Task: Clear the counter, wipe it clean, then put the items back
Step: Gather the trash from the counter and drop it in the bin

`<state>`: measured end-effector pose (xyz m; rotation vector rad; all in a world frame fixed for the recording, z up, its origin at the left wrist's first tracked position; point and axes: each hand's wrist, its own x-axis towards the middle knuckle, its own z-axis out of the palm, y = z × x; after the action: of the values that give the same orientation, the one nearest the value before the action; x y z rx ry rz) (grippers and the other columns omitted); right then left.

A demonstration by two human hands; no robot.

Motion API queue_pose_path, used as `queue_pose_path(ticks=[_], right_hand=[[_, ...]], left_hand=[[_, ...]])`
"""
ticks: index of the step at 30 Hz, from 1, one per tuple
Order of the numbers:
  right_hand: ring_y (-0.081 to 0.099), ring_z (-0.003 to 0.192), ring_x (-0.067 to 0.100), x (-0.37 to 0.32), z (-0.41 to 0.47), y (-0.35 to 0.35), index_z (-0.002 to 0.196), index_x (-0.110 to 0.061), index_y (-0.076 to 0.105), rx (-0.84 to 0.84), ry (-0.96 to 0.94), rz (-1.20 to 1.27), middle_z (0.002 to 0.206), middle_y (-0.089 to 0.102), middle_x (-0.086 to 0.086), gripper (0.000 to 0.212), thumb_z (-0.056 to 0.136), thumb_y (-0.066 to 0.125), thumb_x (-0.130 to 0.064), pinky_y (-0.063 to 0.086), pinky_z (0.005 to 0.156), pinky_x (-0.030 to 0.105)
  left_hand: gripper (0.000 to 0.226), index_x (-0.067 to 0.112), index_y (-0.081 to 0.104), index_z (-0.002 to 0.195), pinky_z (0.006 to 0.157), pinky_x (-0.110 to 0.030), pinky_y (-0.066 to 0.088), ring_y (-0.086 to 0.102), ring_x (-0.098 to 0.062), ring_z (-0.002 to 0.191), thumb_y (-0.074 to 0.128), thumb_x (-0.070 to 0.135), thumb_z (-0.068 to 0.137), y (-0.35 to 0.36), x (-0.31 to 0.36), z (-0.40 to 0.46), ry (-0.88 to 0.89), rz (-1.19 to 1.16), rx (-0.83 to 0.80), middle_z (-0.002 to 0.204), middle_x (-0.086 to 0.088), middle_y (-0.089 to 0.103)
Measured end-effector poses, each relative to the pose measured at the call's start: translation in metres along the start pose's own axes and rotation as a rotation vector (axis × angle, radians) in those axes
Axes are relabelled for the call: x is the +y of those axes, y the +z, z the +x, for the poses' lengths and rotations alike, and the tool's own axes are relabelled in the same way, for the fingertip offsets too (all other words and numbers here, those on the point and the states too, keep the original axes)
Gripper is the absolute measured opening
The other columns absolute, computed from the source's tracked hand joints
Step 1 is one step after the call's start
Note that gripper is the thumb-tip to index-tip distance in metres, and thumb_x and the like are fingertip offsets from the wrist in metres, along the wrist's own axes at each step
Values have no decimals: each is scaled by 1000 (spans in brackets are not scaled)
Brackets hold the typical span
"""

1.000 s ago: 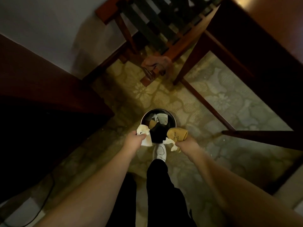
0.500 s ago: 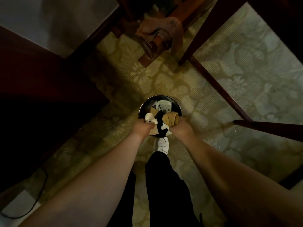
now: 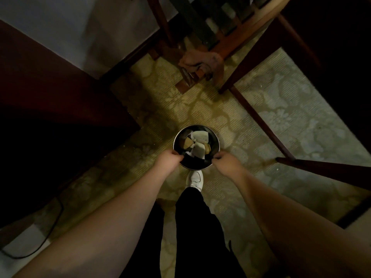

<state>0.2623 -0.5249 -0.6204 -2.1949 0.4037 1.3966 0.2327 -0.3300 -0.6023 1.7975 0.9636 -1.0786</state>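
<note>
I am looking straight down along both of my bare forearms, with my black trousers (image 3: 198, 233) between them and one white shoe (image 3: 194, 178) on the floor just below the bin.

My left hand (image 3: 168, 160) has its fingers curled at the near left edge of a small round bin (image 3: 215, 141) with a shiny metal rim. My right hand (image 3: 225, 162) has its fingers curled at the near right edge. In this dim light I cannot tell whether either hand pinches the rim or the dark liner, or grips nothing.

The bin stands on a pale green carpet (image 3: 281, 121) with a flower pattern. Inside it lies the rubbish (image 3: 197, 143): crumpled white paper and a few tan pieces, piled together against the dark interior.

To my left stands a dark reddish-brown cabinet (image 3: 50, 93), mostly in shadow, with a black cable (image 3: 50, 233) trailing over the floor at its foot.

To my right, dark wooden table legs (image 3: 261, 119) slant across the carpet.

Farther ahead, past the bin, stands a wooden chair (image 3: 220, 33) with slats, and a brownish cloth (image 3: 202, 61) hangs bunched on its lower frame. A pale wall (image 3: 90, 27) rises beyond the cabinet.
</note>
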Motion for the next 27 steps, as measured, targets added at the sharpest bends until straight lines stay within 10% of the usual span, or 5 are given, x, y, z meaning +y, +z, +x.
queue_pose_path(ticks=[9, 27], right_hand=[[58, 99, 20, -70, -114, -61, 116, -18, 59, 43, -221, -326, 108, 62, 3, 25, 96, 48, -29, 43, 77, 28], [55, 83, 0, -279, -381, -50, 119, -29, 59, 242, -964, -625, 105, 62, -12, 27, 95, 51, -40, 42, 63, 16]], left_hand=[[22, 17, 60, 110, 86, -41, 52, 61, -23, 96, 57, 32, 95, -86, 21, -133, 160, -61, 112, 101, -2, 63], [7, 34, 64, 94, 59, -24, 45, 62, -10, 75, 61, 40, 92, -246, -36, -402, 512, -295, 535, 88, 6, 66]])
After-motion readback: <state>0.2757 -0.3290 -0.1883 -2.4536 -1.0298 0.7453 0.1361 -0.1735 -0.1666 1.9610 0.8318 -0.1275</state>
